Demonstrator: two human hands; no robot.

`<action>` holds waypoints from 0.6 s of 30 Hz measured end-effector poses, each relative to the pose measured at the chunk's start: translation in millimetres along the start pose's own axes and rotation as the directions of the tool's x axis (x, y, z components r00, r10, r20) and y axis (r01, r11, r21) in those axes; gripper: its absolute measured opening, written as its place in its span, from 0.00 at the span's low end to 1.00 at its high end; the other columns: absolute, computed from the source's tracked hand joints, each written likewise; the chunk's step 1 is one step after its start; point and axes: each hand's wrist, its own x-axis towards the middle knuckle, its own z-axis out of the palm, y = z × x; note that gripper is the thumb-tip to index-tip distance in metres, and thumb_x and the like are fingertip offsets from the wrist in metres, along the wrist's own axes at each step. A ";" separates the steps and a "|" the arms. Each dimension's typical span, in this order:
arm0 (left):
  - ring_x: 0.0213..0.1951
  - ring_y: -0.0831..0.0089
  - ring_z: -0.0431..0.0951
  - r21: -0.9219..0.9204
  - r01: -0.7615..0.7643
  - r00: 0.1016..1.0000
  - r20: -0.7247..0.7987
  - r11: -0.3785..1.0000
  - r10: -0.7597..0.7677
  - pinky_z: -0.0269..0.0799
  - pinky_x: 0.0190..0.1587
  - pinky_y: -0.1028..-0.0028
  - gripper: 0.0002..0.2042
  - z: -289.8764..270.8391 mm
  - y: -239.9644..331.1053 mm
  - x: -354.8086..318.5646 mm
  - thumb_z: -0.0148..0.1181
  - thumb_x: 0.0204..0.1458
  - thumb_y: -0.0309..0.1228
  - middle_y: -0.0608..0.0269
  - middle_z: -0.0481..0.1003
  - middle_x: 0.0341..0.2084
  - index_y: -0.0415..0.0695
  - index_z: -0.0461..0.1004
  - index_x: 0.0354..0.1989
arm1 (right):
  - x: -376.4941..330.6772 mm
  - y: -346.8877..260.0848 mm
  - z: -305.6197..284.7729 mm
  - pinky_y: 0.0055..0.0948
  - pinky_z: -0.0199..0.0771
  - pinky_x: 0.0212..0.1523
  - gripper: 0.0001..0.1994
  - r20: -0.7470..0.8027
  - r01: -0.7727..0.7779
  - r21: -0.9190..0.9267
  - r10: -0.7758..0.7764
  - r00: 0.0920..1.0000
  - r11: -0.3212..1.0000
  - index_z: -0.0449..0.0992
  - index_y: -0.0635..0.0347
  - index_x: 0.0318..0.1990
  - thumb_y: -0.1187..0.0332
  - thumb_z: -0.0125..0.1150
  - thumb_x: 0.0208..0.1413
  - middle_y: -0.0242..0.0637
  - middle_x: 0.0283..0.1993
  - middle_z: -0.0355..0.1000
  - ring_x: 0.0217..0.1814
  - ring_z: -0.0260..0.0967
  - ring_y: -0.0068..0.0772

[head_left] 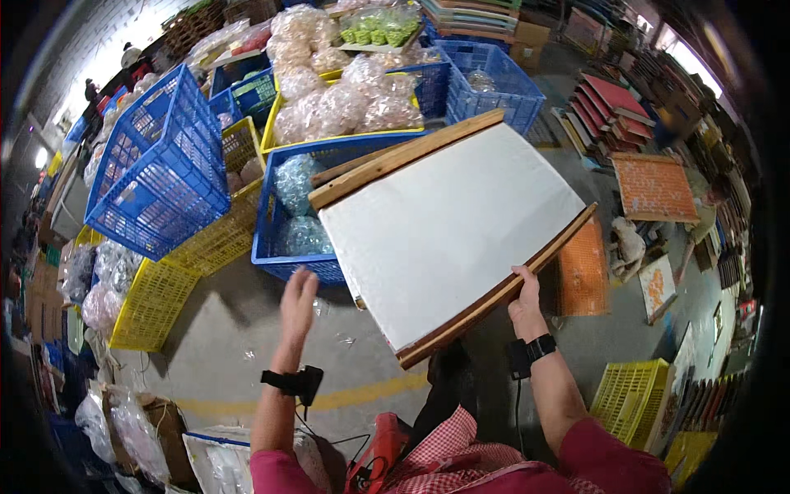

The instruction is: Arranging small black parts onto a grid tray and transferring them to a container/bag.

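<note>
A white rectangular board (453, 230) with wooden bars along two opposite edges is tilted in front of me. My right hand (525, 303) grips its near wooden bar (498, 290) at the right. The board's far wooden bar (407, 160) lies over a blue crate (300, 262), hiding part of it; whether they touch I cannot tell. Bluish clear plastic bags (300, 235) sit in that crate. My left hand (298, 303) is open and empty, fingers stretched upward, just left of the board and near the crate's front side.
A tall blue crate (156, 165) rests tipped at the left, above a yellow crate (152, 305). Behind stands a yellow-rimmed crate of clear bags (346, 111). At the right are stacked red boards (605, 111), orange boards (654, 188) and a person (699, 214). A yellow basket (629, 399) stands lower right.
</note>
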 end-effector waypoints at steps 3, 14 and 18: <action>0.57 0.57 0.66 0.018 0.134 0.989 0.055 0.991 -0.134 0.57 0.59 0.68 0.28 47.4 -25.1 1.7 0.48 0.58 0.45 0.42 0.66 0.54 0.30 0.62 0.56 | 11.1 10.0 56.2 0.35 0.65 0.45 0.15 0.014 -0.041 -0.023 0.042 0.999 0.999 0.66 0.54 0.36 0.70 0.63 0.39 0.32 0.36 0.63 0.41 0.62 0.34; 0.46 0.48 0.73 0.035 0.108 0.972 -0.213 0.994 -0.098 0.66 0.50 0.62 0.26 117.4 -54.4 65.5 0.57 0.51 0.41 0.38 0.71 0.43 0.32 0.61 0.51 | 64.9 72.3 106.3 0.33 0.64 0.44 0.08 -0.130 -0.083 0.047 0.088 0.988 0.995 0.69 0.54 0.28 0.71 0.62 0.38 0.30 0.36 0.64 0.41 0.62 0.32; 0.47 0.45 0.70 0.063 0.072 0.988 -0.142 0.995 -0.063 0.65 0.50 0.60 0.29 122.6 -79.0 69.2 0.58 0.51 0.43 0.35 0.69 0.44 0.30 0.60 0.51 | 56.3 78.1 100.4 0.33 0.65 0.41 0.09 -0.101 -0.005 0.063 0.011 0.995 0.998 0.69 0.53 0.28 0.70 0.62 0.38 0.30 0.35 0.65 0.38 0.63 0.32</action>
